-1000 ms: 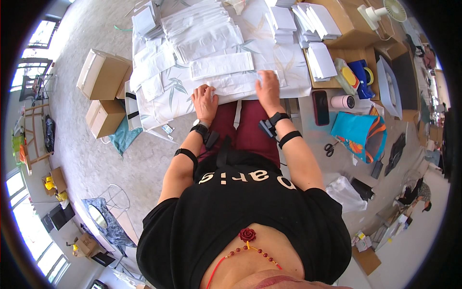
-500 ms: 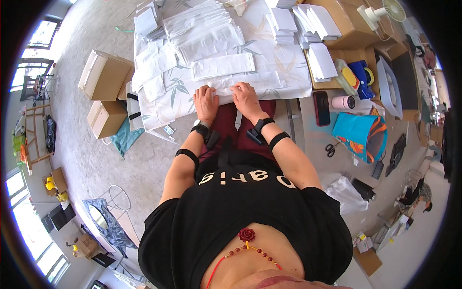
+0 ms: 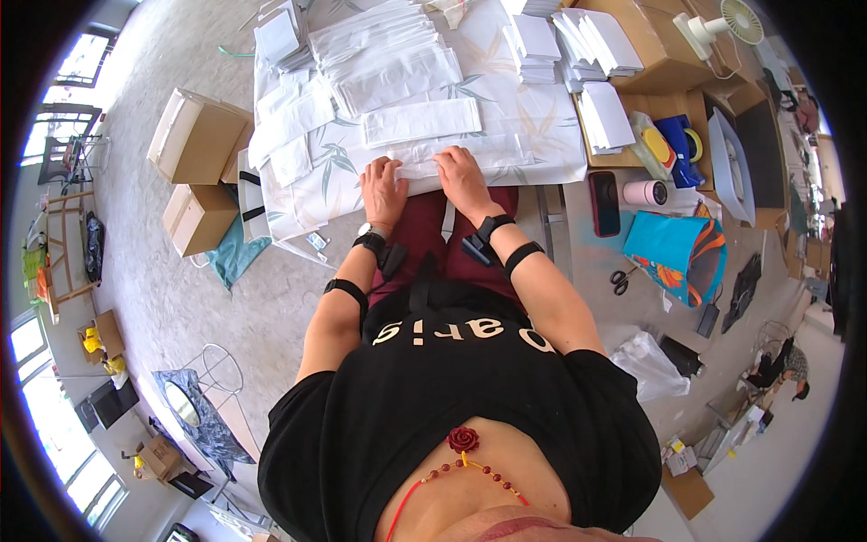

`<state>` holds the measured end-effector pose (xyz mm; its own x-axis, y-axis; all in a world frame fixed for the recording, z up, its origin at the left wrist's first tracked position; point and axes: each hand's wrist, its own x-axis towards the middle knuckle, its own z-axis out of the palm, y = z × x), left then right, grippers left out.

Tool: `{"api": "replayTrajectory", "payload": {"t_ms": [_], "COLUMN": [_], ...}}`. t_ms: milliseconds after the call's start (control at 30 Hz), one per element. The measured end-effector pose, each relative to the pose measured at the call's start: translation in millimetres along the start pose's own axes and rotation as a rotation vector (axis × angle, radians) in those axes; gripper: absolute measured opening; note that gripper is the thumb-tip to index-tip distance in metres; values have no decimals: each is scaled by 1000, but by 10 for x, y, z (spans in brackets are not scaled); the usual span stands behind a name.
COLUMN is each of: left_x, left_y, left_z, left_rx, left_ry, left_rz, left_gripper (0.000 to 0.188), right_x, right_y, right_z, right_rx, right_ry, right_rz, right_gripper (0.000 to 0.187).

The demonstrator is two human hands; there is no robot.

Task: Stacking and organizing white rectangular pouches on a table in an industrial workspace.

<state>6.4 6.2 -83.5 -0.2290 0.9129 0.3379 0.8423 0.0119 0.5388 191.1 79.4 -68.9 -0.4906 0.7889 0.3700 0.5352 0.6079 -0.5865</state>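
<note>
A long, thin white folded sheet (image 3: 504, 152) lies along the near edge of the table, which has a leaf-patterned cover (image 3: 553, 135). My left hand (image 3: 385, 191) is at this edge, its bent fingertips closed on the sheet's near side. A short way to its right, my right hand (image 3: 462, 179) also has curled fingers on the sheet; its thumb side faces the left hand. Just beyond lies another flat white folded piece (image 3: 422, 123). Farther back is an overlapping row of similar white pieces (image 3: 388, 68). My palms hide part of the sheet's near edge.
White stacks (image 3: 531, 50) stand at the back right, beside a cardboard box (image 3: 664, 41) with a small fan (image 3: 722, 23). A phone (image 3: 604, 203), pink cylinder (image 3: 644, 192) and blue bag (image 3: 673, 248) are to the right. Cartons (image 3: 194, 135) stand left of the table.
My right hand has drawn slightly nearer to me, its fingers more curled. The left hand has shifted very slightly. The sheet stays at the table edge.
</note>
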Motion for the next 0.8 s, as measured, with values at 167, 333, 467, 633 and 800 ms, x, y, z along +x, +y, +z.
{"api": "replayTrajectory", "payload": {"t_ms": [167,333,467,633,800], "left_x": [14,-8,-34,-85,-10], "left_y": [99,70,46,-6,-7], "left_z": [-14,23,75,67,91], "left_rx": [30,5,-190,-625,-1120], "left_ry": [-14,2,187,229,201], "left_rz": [53,61,-148,-655,-798], "left_gripper": [34,23,11,18,17], "right_x": [50,36,37,28,55], "right_y": [42,24,58,57,81], "right_z": [137,221,230,242,240], "right_rx": [40,136,158,122,102], "right_ry": [-82,-106,-93,-86,-119], "right_rz": [27,120,128,88,83], "right_gripper": [21,31,33,40,43]}}
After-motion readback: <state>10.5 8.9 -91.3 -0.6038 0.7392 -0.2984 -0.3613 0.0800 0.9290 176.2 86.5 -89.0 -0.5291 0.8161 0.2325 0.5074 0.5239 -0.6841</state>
